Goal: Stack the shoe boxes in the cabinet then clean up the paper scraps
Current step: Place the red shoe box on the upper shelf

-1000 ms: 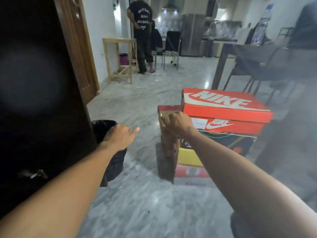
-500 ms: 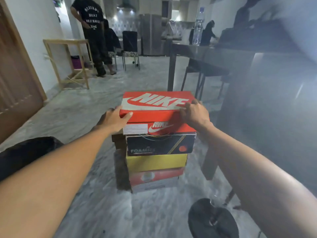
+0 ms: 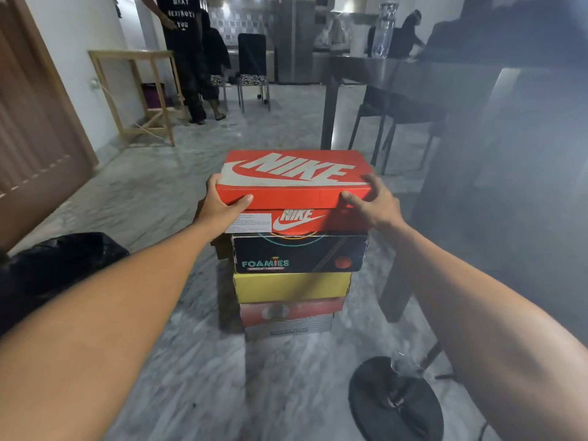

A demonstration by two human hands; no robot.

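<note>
Orange Nike shoe box [image 3: 296, 179] on top of a stack on the marble floor [image 3: 191, 393], above a black Foamies box [image 3: 299, 254], a yellow box [image 3: 291, 286] and a red box [image 3: 291, 311]. Left hand [image 3: 219, 206] and right hand [image 3: 370, 203] gripping its lid edges, thumbs pressed on the front.
</note>
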